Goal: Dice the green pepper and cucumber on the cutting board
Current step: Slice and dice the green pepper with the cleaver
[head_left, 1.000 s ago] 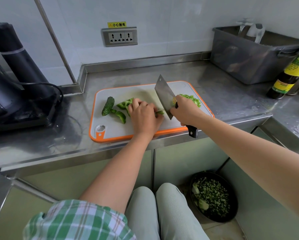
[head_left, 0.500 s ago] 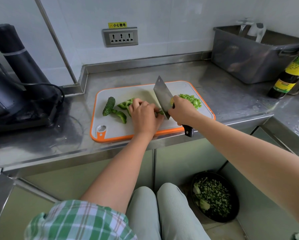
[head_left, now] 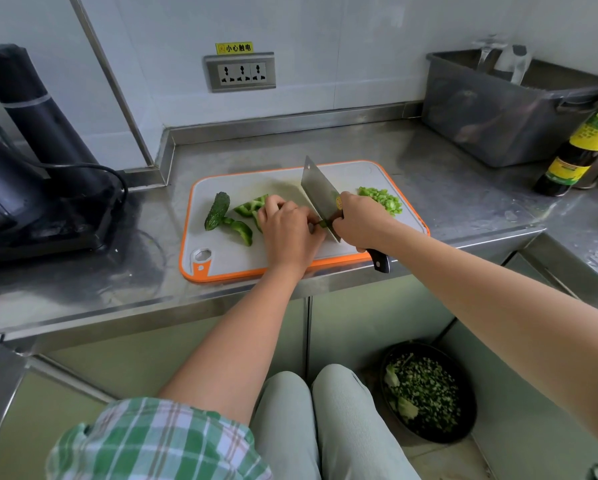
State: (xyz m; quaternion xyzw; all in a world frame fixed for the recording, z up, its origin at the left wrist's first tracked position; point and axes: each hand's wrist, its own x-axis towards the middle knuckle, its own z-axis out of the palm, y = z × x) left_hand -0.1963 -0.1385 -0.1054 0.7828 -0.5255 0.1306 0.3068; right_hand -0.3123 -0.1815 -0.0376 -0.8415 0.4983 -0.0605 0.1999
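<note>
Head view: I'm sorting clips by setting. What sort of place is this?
Probably a commercial or canteen kitchen: a stainless steel counter, a cleaver on an orange-rimmed cutting board with diced green pepper, and a dark sauce bottle.

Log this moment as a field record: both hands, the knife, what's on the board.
left hand: fingers curled, pinning a pepper strip at the blade
right hand: grips the cleaver, blade against the strip
cutting board: orange-rimmed
diced pepper: pile right of the cleaver
cucumber: uncut, at the board's left end
pepper pieces: uncut, between cucumber and left hand
</note>
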